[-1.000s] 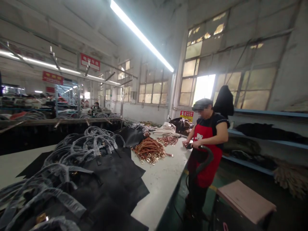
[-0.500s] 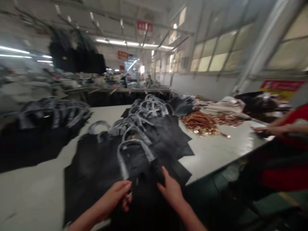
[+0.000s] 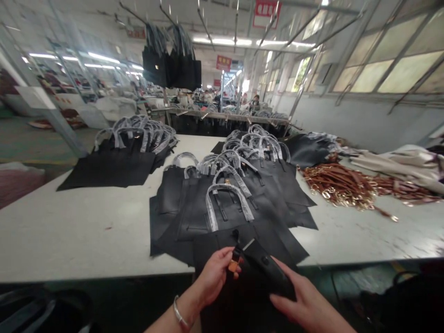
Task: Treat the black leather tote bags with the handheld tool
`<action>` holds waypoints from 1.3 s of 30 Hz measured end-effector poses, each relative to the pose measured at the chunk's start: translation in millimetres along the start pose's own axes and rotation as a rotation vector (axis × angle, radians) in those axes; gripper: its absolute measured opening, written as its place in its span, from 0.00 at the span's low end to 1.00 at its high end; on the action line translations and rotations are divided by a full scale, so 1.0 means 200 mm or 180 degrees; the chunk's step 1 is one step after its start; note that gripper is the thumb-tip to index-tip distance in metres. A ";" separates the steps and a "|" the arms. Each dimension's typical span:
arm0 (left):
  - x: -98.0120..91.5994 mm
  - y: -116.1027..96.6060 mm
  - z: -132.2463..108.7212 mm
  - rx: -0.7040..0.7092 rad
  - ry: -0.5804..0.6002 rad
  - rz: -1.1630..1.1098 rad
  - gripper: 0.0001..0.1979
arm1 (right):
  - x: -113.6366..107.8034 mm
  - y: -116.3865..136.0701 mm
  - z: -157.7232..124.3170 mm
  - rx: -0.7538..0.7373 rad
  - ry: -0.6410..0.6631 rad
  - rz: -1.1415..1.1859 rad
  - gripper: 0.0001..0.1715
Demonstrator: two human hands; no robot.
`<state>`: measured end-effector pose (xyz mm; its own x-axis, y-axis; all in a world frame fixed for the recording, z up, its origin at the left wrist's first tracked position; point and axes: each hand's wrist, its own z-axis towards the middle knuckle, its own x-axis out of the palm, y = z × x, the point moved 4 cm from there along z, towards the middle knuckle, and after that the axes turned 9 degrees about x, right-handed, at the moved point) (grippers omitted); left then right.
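Observation:
At the table's near edge a black leather bag panel (image 3: pixel 239 286) lies under both my hands. My left hand (image 3: pixel 215 273) is closed, pinching a small orange-brown fitting (image 3: pixel 234 266) at the top of the panel. My right hand (image 3: pixel 301 303) wraps round a black hand tool (image 3: pixel 267 268) whose tip points at that fitting. Just beyond lies a spread stack of black bags (image 3: pixel 236 203) with plastic-wrapped grey handles.
The long white table (image 3: pixel 86 231) carries a second stack of black bags (image 3: pixel 128 152) at far left, a heap of brown straps with gold buckles (image 3: pixel 340 185) on the right and pale fabric (image 3: pixel 402 164) beyond. Black bags (image 3: pixel 173 60) hang overhead. More worktables and people sit far back.
My view has swung left and down from the person in the red apron to the table in front of me. My hands came into view and now hold the fitting and the tool.

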<state>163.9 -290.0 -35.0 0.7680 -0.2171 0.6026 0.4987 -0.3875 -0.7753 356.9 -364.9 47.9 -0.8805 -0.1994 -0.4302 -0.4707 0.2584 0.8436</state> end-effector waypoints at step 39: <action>0.06 0.07 0.00 0.0816 0.0157 0.2654 0.05 | 0.06 0.01 0.01 0.0238 0.0035 0.0251 0.41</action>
<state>180.0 -298.8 -39.1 0.9075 -0.3808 -0.1771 -0.1384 0.1271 -0.9822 345.9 -365.9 43.9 -0.9144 -0.1860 -0.3595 -0.4033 0.3434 0.8482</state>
